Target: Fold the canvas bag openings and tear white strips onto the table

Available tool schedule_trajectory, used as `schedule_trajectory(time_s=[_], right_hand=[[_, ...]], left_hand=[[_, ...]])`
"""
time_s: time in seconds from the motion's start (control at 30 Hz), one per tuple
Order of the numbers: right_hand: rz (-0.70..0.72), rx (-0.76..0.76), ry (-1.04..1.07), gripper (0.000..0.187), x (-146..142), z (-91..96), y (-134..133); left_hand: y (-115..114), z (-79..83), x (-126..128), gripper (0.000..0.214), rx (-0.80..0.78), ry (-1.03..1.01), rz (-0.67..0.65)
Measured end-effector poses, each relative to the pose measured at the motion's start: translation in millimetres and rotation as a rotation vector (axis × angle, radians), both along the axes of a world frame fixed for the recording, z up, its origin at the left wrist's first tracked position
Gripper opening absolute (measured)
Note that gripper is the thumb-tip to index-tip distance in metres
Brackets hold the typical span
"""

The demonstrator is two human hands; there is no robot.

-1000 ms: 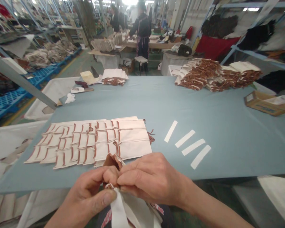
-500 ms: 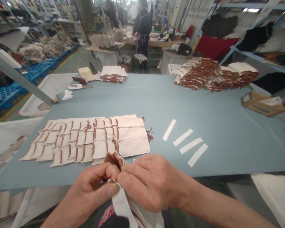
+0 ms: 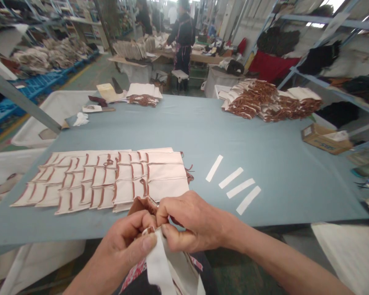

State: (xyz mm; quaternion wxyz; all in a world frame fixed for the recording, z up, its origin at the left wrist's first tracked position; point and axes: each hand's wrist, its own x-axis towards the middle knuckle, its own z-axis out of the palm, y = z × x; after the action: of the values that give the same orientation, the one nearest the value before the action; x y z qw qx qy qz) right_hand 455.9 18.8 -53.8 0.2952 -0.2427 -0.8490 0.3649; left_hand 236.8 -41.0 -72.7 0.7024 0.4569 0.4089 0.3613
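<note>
At the near table edge, my left hand (image 3: 129,241) pinches the brown-edged top of a white fabric piece (image 3: 160,262) between thumb and fingers. Close against it, my right hand (image 3: 187,223) has thumb and fingertips closed on the same edge. The fabric hangs down over my lap, and a fold of brown cloth (image 3: 140,203) sticks up behind the fingers. Beyond my hands, overlapping cream fabric pieces with brown trim (image 3: 167,172) lie in rows. Several white strips (image 3: 230,177) lie apart to the right. Whatever is between my right fingertips is mostly hidden.
The blue-grey table (image 3: 283,164) bears a large pile of brown-and-cream pieces (image 3: 258,100), a smaller stack (image 3: 144,92) and a cardboard box (image 3: 326,139). White bins (image 3: 33,123) stand left. Another person (image 3: 183,41) is at a far table.
My right hand has shifted its grip, with thumb and fingers now more apart from the palm along the brown edge. The left hand keeps its pinch. The view has turned slightly right.
</note>
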Motion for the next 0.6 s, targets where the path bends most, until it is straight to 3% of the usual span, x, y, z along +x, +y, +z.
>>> schedule_trajectory(time_s=[0.13,0.23,0.4,0.6], right_hand=[[0.019,-0.229,0.089,0.011,0.3,1.7,-1.3],[0.014,-0.304,0.096,0.012,1.3,2.7,-1.0],[-0.001,-0.273,-0.036,0.013,5.5,10.5,1.2],[-0.093,-0.098,-0.339,0.011,5.3,18.2,-1.7]], left_hand=[[-3.1,-7.9,9.3,0.046,-0.054,-0.063,0.050],[-3.4,-10.5,15.3,0.048,-0.007,-0.031,0.102],[-0.7,-2.7,20.9,0.043,0.099,0.262,0.169],[11.3,12.9,32.0,0.025,0.268,0.581,0.182]])
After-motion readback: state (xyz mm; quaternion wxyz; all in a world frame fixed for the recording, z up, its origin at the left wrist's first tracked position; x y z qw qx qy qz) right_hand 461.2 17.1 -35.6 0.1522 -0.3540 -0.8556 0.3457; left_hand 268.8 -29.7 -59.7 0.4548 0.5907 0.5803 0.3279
